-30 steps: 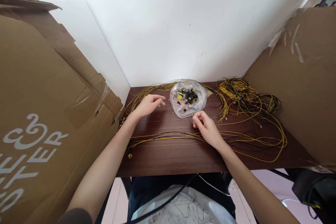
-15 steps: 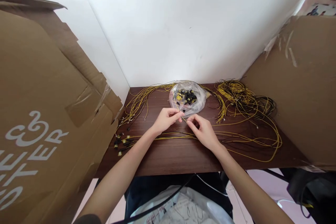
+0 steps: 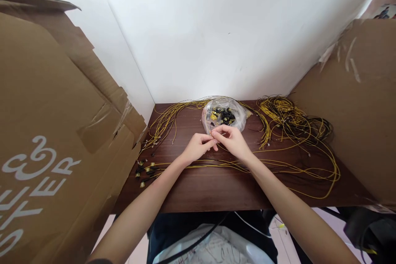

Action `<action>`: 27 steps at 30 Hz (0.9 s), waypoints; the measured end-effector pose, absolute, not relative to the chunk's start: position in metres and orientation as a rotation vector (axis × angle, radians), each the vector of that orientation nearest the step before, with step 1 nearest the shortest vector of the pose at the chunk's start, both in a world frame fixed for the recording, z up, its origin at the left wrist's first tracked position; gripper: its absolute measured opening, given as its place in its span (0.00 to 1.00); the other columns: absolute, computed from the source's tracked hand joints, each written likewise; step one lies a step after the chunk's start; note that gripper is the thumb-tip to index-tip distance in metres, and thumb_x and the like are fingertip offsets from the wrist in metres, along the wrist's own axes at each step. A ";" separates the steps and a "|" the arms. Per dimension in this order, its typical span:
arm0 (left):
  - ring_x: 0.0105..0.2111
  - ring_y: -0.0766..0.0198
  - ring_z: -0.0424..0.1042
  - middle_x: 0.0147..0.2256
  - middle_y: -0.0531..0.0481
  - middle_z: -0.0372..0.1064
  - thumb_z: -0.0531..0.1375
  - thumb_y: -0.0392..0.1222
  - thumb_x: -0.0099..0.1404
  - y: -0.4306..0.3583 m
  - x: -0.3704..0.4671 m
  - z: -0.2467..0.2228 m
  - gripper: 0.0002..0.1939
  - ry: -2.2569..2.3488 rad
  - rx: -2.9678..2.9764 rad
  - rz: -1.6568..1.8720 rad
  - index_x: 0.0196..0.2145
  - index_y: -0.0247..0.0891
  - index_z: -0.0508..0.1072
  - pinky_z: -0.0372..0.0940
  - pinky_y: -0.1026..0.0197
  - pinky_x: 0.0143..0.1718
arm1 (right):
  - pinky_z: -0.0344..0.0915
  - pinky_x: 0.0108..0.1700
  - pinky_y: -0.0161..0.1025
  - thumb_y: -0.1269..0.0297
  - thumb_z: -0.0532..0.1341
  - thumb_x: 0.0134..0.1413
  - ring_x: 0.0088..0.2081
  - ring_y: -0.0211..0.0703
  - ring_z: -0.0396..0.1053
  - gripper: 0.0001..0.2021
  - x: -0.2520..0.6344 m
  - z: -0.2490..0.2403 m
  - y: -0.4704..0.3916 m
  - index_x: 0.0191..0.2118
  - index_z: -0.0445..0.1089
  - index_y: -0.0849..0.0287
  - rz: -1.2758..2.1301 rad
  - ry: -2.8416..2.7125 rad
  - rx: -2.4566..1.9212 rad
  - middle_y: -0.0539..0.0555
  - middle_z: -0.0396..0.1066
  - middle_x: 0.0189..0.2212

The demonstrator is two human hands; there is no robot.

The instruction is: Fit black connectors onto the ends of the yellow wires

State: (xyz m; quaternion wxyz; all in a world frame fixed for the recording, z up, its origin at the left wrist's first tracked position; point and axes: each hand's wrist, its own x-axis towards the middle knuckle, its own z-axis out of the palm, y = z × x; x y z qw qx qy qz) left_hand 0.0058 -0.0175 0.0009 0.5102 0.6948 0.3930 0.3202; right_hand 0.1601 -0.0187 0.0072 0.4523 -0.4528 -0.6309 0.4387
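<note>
My left hand is closed in a pinch on a thin yellow-and-black wire in front of the plastic bag. My right hand meets it from the right, thumb and forefinger pinched at the same spot. A short dark wire end sticks up above the fingertips; the fingers hide most of the rest. Just behind the hands lies an open clear plastic bag holding small black and yellow parts. Several long yellow and black wires run across the table under my forearms, with black-and-yellow connectors at their left ends.
A brown wooden table stands against a white wall. Large cardboard boxes flank it on the left and right. A tangled wire bundle lies at the back right, more loose wires at the back left. A whitish bag is below the front edge.
My right hand has moved left and slightly up, from apart to touching my left fingertips at the wire end. The view has shifted slightly.
</note>
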 end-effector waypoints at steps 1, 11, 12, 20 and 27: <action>0.17 0.73 0.54 0.17 0.53 0.62 0.56 0.48 0.61 -0.018 0.006 0.001 0.19 0.949 1.654 0.768 0.23 0.30 0.75 0.51 0.68 0.21 | 0.62 0.32 0.35 0.58 0.62 0.48 0.29 0.39 0.66 0.12 0.161 0.009 -0.017 0.31 0.71 0.64 1.112 -1.584 -1.108 0.54 0.71 0.27; 0.18 0.72 0.57 0.24 0.47 0.71 0.55 0.48 0.62 -0.018 0.006 -0.005 0.17 1.024 1.596 0.697 0.29 0.31 0.76 0.54 0.69 0.19 | 0.61 0.30 0.34 0.56 0.66 0.42 0.25 0.35 0.64 0.13 0.160 0.014 0.008 0.27 0.70 0.63 1.370 -1.305 -1.037 0.51 0.70 0.24; 0.17 0.72 0.57 0.24 0.47 0.71 0.55 0.48 0.62 -0.018 0.006 -0.005 0.17 1.026 1.578 0.708 0.29 0.31 0.75 0.54 0.69 0.19 | 0.61 0.30 0.34 0.56 0.66 0.42 0.25 0.35 0.63 0.13 0.159 0.014 0.007 0.27 0.70 0.62 1.398 -1.278 -1.026 0.51 0.70 0.23; 0.18 0.72 0.60 0.23 0.52 0.64 0.59 0.51 0.59 -0.012 0.006 -0.001 0.17 1.060 1.120 1.074 0.36 0.31 0.70 0.57 0.69 0.18 | 0.59 0.31 0.34 0.55 0.65 0.44 0.26 0.35 0.62 0.13 0.159 0.007 -0.003 0.27 0.70 0.62 1.312 -1.330 -1.119 0.50 0.68 0.23; 0.20 0.73 0.60 0.23 0.52 0.65 0.62 0.46 0.57 -0.010 0.003 0.005 0.13 1.106 0.907 1.103 0.34 0.31 0.72 0.58 0.70 0.21 | 0.60 0.31 0.34 0.61 0.60 0.52 0.28 0.38 0.65 0.08 0.157 0.007 -0.013 0.29 0.71 0.61 1.381 -1.641 -1.151 0.51 0.71 0.27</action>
